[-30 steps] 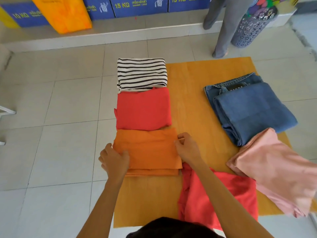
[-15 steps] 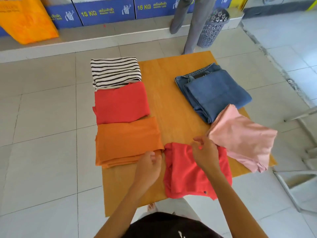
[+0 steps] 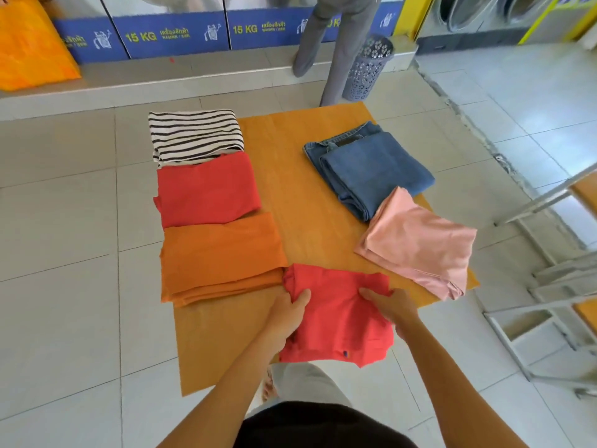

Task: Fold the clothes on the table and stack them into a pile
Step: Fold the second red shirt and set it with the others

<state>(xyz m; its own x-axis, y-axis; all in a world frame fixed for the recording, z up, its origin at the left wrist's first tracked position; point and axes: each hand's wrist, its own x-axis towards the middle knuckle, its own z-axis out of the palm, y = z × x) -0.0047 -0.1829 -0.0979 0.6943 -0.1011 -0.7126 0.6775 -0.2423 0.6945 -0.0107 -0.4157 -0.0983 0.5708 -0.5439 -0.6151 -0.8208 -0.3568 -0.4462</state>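
Note:
A rumpled red garment point(image 3: 339, 321) lies at the near edge of the wooden table point(image 3: 300, 195). My left hand point(image 3: 289, 310) grips its left side and my right hand point(image 3: 389, 305) grips its right side. Along the table's left edge lie three folded pieces in a row: a striped top point(image 3: 193, 134) farthest, a red piece point(image 3: 208, 189) in the middle, an orange piece point(image 3: 219, 257) nearest. On the right lie folded blue jeans point(image 3: 371, 166) and a folded pink garment point(image 3: 420, 244).
A person in grey trousers point(image 3: 329, 37) stands beyond the table beside a grey perforated basket point(image 3: 368, 69). Blue washing machine fronts point(image 3: 174, 33) line the back. An orange bag point(image 3: 29, 50) sits at the far left. Metal frames point(image 3: 555, 286) stand to the right.
My hands left the folded orange piece and moved right onto the rumpled red garment, which they now hold on both sides. The view has swung to the right.

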